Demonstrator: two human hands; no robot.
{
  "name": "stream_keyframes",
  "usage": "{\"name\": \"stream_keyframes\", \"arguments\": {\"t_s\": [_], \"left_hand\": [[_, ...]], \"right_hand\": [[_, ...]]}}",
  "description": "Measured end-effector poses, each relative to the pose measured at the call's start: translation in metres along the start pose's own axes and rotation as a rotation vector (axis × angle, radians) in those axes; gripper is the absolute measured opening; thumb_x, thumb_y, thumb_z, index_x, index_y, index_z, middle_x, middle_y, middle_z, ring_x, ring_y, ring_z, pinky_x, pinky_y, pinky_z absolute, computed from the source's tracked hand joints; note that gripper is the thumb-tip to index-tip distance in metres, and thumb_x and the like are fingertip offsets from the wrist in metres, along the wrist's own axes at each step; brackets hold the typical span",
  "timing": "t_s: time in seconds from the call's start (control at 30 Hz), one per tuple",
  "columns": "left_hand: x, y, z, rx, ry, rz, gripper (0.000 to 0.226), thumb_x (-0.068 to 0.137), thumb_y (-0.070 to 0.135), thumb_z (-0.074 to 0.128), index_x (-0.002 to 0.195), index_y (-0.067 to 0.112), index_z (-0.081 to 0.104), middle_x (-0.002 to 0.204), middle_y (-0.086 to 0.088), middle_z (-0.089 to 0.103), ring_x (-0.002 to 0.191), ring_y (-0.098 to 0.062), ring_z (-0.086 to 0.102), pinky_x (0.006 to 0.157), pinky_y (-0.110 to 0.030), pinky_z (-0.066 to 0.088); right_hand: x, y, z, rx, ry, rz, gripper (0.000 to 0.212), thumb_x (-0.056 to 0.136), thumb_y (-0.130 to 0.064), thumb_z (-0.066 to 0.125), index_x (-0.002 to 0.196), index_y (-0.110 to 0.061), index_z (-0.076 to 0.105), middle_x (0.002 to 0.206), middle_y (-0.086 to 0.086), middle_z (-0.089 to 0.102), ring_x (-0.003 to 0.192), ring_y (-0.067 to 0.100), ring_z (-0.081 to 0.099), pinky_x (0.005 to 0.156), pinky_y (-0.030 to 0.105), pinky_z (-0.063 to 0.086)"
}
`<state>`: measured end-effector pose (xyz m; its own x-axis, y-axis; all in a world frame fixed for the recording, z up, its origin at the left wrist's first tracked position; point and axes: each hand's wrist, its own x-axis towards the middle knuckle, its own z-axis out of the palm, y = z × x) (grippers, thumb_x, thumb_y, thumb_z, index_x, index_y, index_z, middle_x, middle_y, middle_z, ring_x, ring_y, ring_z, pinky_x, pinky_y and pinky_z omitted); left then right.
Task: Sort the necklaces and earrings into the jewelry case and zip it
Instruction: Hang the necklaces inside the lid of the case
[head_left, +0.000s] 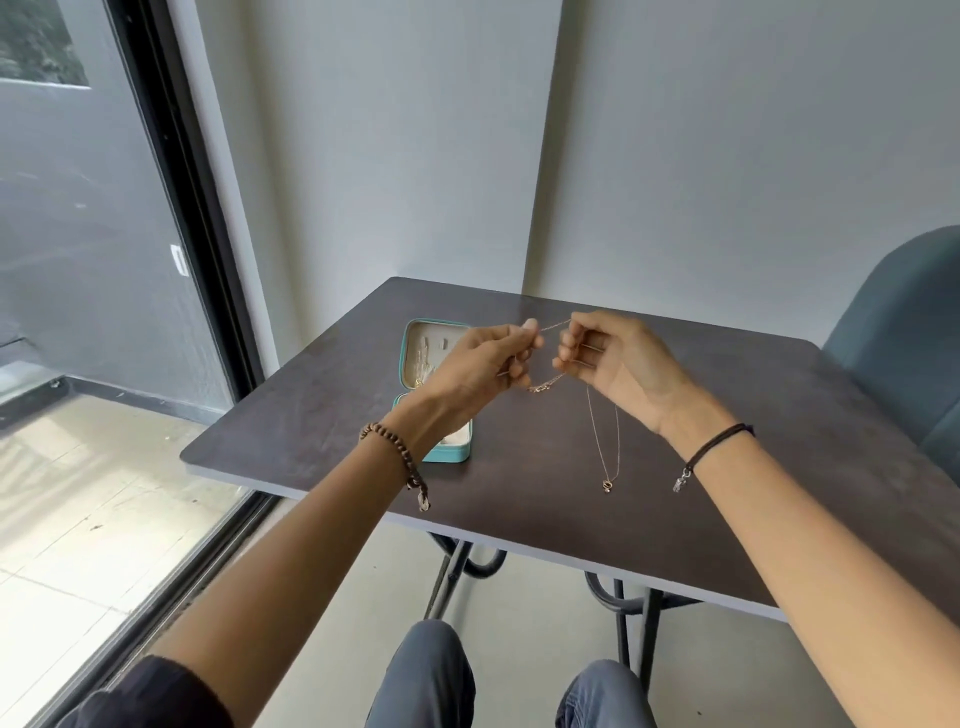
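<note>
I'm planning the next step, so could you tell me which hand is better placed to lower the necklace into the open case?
Probably the left hand: it pinches the necklace directly over the open jewelry case, while the right hand holds it further to the side, away from the case.

Left hand (480, 364), right hand (621, 364): aloft, pinching.

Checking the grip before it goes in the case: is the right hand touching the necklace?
Touching. The head view shows the right hand pinching the necklace, whose chain hangs from its fingers.
</note>
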<state>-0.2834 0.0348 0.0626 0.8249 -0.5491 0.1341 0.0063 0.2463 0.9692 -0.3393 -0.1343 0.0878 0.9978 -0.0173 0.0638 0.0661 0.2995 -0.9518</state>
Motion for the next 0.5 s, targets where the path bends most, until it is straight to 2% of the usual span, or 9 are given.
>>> {"name": "stream_keyframes", "arguments": {"t_s": [0.1, 0.2, 0.27, 0.33, 0.43, 0.5], "left_hand": [[0.000, 0.003, -0.009, 0.034, 0.020, 0.025, 0.026, 0.104, 0.022, 0.053, 0.086, 0.007, 0.065, 0.068, 0.000, 0.042, 0.053, -0.006, 0.040, 0.059, -0.019, 0.045], [-0.001, 0.007, -0.019, 0.055, 0.028, 0.042, 0.025, 0.104, 0.023, 0.055, 0.086, 0.008, 0.066, 0.068, 0.000, 0.043, 0.055, -0.007, 0.040, 0.062, -0.020, 0.044], [-0.002, 0.009, -0.026, 0.080, 0.026, 0.045, 0.026, 0.104, 0.023, 0.055, 0.086, 0.009, 0.066, 0.068, 0.000, 0.044, 0.056, -0.008, 0.040, 0.063, -0.021, 0.043], [-0.003, 0.010, -0.032, 0.110, 0.023, 0.045, 0.026, 0.104, 0.023, 0.055, 0.086, 0.008, 0.066, 0.067, 0.000, 0.045, 0.056, -0.008, 0.041, 0.064, -0.022, 0.042], [-0.004, 0.006, -0.044, 0.117, 0.035, 0.046, 0.026, 0.104, 0.022, 0.055, 0.088, 0.006, 0.067, 0.067, 0.001, 0.046, 0.057, -0.008, 0.042, 0.063, -0.022, 0.041], [-0.004, 0.002, -0.052, 0.117, 0.039, 0.043, 0.026, 0.103, 0.023, 0.055, 0.091, 0.004, 0.067, 0.066, 0.002, 0.048, 0.058, -0.009, 0.043, 0.064, -0.023, 0.042]], "right_hand": [[0.006, 0.003, 0.006, -0.073, -0.002, 0.034, 0.021, 0.098, -0.015, 0.054, 0.079, -0.006, 0.060, 0.068, 0.006, 0.052, 0.058, 0.017, 0.051, 0.085, 0.037, 0.055], [0.009, 0.005, 0.013, -0.219, -0.028, 0.060, 0.026, 0.098, -0.030, 0.059, 0.091, -0.004, 0.063, 0.063, 0.004, 0.048, 0.054, 0.017, 0.047, 0.094, 0.043, 0.052], [0.010, 0.007, 0.017, -0.342, -0.072, 0.054, 0.036, 0.097, -0.036, 0.062, 0.103, 0.000, 0.065, 0.062, 0.001, 0.045, 0.053, 0.017, 0.045, 0.092, 0.043, 0.053], [0.011, 0.008, 0.021, -0.473, -0.125, 0.020, 0.038, 0.097, -0.033, 0.063, 0.111, 0.002, 0.068, 0.062, -0.003, 0.042, 0.053, 0.015, 0.043, 0.087, 0.038, 0.051], [0.016, 0.012, 0.027, -0.598, -0.154, -0.035, 0.030, 0.096, -0.027, 0.065, 0.111, -0.001, 0.071, 0.060, -0.004, 0.043, 0.051, 0.015, 0.044, 0.089, 0.038, 0.047], [0.021, 0.013, 0.032, -0.648, -0.168, -0.067, 0.025, 0.097, -0.024, 0.064, 0.107, -0.003, 0.073, 0.064, 0.001, 0.051, 0.056, 0.017, 0.052, 0.088, 0.036, 0.049]]}}
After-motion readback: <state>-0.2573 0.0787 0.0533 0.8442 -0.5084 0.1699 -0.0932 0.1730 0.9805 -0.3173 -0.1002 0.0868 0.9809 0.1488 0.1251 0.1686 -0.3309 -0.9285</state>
